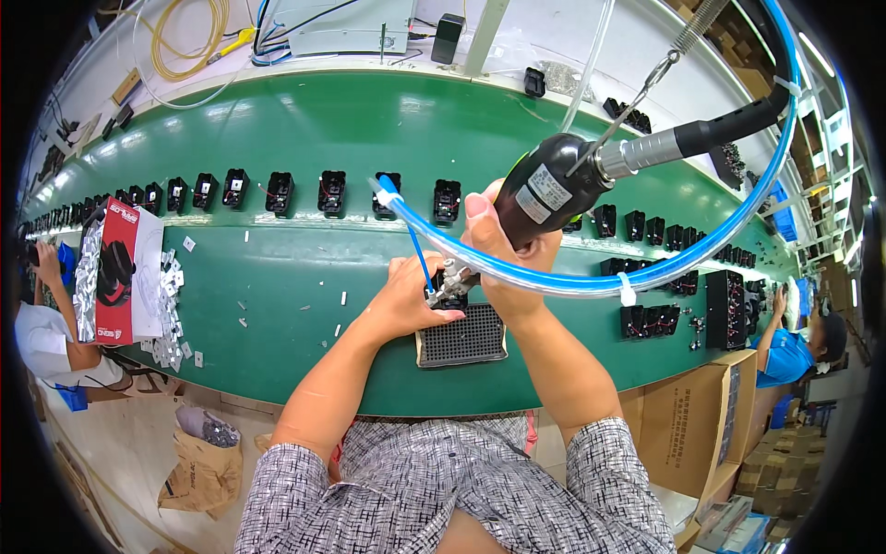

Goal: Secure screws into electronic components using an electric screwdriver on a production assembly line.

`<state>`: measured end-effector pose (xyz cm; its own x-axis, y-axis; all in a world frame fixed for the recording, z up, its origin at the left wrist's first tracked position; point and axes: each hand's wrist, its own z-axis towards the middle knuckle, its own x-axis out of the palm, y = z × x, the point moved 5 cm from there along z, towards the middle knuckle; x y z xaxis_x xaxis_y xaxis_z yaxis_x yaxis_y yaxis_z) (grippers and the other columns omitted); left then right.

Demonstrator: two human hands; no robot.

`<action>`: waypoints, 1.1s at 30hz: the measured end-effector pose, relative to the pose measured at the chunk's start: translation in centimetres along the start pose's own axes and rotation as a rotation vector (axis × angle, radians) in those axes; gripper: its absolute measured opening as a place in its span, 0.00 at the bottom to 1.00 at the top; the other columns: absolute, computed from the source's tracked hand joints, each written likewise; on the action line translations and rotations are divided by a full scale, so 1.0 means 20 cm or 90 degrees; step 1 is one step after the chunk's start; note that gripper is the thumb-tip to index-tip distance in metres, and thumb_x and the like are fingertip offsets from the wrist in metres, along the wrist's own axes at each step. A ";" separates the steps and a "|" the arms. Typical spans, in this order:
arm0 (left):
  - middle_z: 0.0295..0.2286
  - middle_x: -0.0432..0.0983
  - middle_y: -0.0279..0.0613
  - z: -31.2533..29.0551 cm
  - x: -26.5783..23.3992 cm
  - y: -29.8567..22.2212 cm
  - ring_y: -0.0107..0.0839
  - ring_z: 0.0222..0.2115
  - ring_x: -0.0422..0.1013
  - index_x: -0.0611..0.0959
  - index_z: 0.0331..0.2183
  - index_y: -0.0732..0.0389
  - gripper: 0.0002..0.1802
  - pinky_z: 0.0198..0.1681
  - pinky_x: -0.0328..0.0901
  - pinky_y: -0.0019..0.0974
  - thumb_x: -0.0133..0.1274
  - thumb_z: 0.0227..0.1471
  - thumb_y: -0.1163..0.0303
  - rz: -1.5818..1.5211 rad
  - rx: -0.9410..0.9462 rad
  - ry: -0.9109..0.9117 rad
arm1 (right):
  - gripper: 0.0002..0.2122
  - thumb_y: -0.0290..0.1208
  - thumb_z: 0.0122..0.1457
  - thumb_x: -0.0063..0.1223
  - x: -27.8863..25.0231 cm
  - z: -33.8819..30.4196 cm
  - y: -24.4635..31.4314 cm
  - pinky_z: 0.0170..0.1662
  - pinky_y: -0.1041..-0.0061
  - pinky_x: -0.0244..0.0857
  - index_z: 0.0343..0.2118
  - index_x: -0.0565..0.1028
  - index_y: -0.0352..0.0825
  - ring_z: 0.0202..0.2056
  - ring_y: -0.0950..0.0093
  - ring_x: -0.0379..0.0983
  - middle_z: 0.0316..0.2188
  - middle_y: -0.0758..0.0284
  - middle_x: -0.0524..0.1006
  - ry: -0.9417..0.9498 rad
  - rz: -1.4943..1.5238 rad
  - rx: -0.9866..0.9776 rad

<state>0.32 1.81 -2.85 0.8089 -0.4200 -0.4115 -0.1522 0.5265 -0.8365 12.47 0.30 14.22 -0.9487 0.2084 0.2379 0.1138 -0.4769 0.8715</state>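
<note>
My right hand point(507, 282) is wrapped round a black electric screwdriver point(552, 185), which hangs from a spring and tilts with its metal tip end down toward my left hand. My left hand point(403, 300) grips a small black plastic housing point(452, 301), mostly hidden behind my fingers and the tool's tip. The housing sits at the far edge of a black perforated pad point(464, 338). Across the front of the screwdriver curves a clear hose with a blue tube inside point(563, 279); a thin blue tube runs down to the metal tip.
Several black housings point(280, 194) with wires stand in a row along the green table point(277, 319). A red and white box point(129, 277) with small white plates is at the left. More housings point(649, 320) lie at the right. Co-workers sit at both ends; a cardboard box point(683, 425) stands beside me.
</note>
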 end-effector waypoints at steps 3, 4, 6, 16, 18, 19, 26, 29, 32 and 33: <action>0.47 0.75 0.41 0.00 -0.01 -0.01 0.40 0.44 0.71 0.76 0.50 0.57 0.43 0.54 0.54 0.43 0.77 0.30 0.61 -0.006 -0.009 0.003 | 0.05 0.22 0.60 0.59 -0.01 0.00 -0.01 0.25 0.84 0.63 0.37 0.75 0.32 0.20 0.81 0.69 0.25 0.70 0.76 0.003 -0.012 0.001; 0.46 0.75 0.40 0.01 -0.01 -0.02 0.39 0.44 0.71 0.76 0.50 0.57 0.43 0.54 0.54 0.43 0.77 0.30 0.61 -0.015 -0.019 0.006 | 0.05 0.22 0.60 0.59 -0.01 0.00 -0.02 0.24 0.84 0.63 0.37 0.75 0.32 0.20 0.81 0.69 0.25 0.70 0.76 0.007 -0.026 0.006; 0.46 0.75 0.39 0.01 -0.01 -0.03 0.39 0.43 0.71 0.76 0.50 0.56 0.42 0.54 0.54 0.42 0.77 0.31 0.61 -0.036 -0.037 0.012 | 0.04 0.22 0.60 0.58 -0.02 0.01 -0.02 0.24 0.84 0.63 0.37 0.75 0.32 0.19 0.81 0.69 0.25 0.70 0.75 0.014 -0.056 0.013; 0.44 0.75 0.35 0.00 -0.05 -0.09 0.35 0.41 0.71 0.77 0.52 0.54 0.42 0.53 0.53 0.39 0.76 0.33 0.61 0.089 -0.025 0.015 | 0.05 0.23 0.61 0.56 0.00 0.14 0.28 0.21 0.83 0.65 0.37 0.74 0.29 0.17 0.81 0.68 0.22 0.69 0.73 0.046 0.009 -0.016; 0.43 0.75 0.35 0.01 -0.04 -0.08 0.35 0.41 0.71 0.77 0.52 0.54 0.41 0.52 0.53 0.39 0.76 0.33 0.61 0.067 -0.012 0.009 | 0.04 0.23 0.62 0.56 -0.01 0.10 0.24 0.21 0.83 0.65 0.37 0.74 0.30 0.17 0.81 0.68 0.22 0.69 0.73 0.040 -0.007 -0.011; 0.43 0.75 0.34 0.01 -0.03 -0.07 0.35 0.41 0.70 0.77 0.52 0.54 0.41 0.52 0.53 0.39 0.76 0.33 0.62 0.049 0.000 0.003 | 0.04 0.23 0.62 0.56 -0.02 0.07 0.20 0.21 0.83 0.64 0.37 0.74 0.30 0.17 0.81 0.68 0.22 0.69 0.73 0.033 -0.020 -0.006; 0.40 0.74 0.33 0.02 -0.04 -0.08 0.34 0.39 0.70 0.77 0.52 0.53 0.41 0.50 0.54 0.39 0.76 0.33 0.62 0.034 -0.001 0.002 | 0.04 0.24 0.63 0.56 -0.06 0.01 0.09 0.20 0.85 0.62 0.36 0.74 0.31 0.16 0.82 0.68 0.21 0.69 0.73 0.021 -0.053 -0.001; 0.41 0.74 0.33 0.01 -0.04 -0.08 0.34 0.40 0.70 0.77 0.52 0.53 0.41 0.51 0.54 0.39 0.76 0.33 0.62 0.031 0.005 0.000 | 0.04 0.25 0.63 0.56 -0.05 0.00 0.10 0.20 0.85 0.62 0.35 0.74 0.32 0.16 0.82 0.68 0.21 0.70 0.73 0.013 -0.054 0.012; 0.41 0.74 0.33 0.02 -0.05 -0.08 0.34 0.40 0.70 0.77 0.52 0.53 0.41 0.51 0.54 0.39 0.76 0.33 0.62 0.026 0.011 -0.001 | 0.03 0.25 0.63 0.56 -0.05 0.00 0.10 0.20 0.86 0.61 0.35 0.74 0.32 0.16 0.82 0.68 0.21 0.70 0.73 0.003 -0.056 0.025; 0.41 0.74 0.33 0.02 -0.05 -0.08 0.34 0.40 0.70 0.77 0.52 0.53 0.41 0.51 0.54 0.39 0.76 0.33 0.63 0.026 0.012 -0.002 | 0.03 0.25 0.63 0.56 -0.05 0.00 0.10 0.20 0.86 0.61 0.35 0.74 0.32 0.16 0.82 0.68 0.21 0.70 0.73 0.001 -0.055 0.021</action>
<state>0.00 1.59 -0.94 0.8039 -0.3959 -0.4439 -0.1743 0.5569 -0.8121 13.68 -0.94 15.70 -0.9558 0.2466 0.1600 0.0403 -0.4293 0.9023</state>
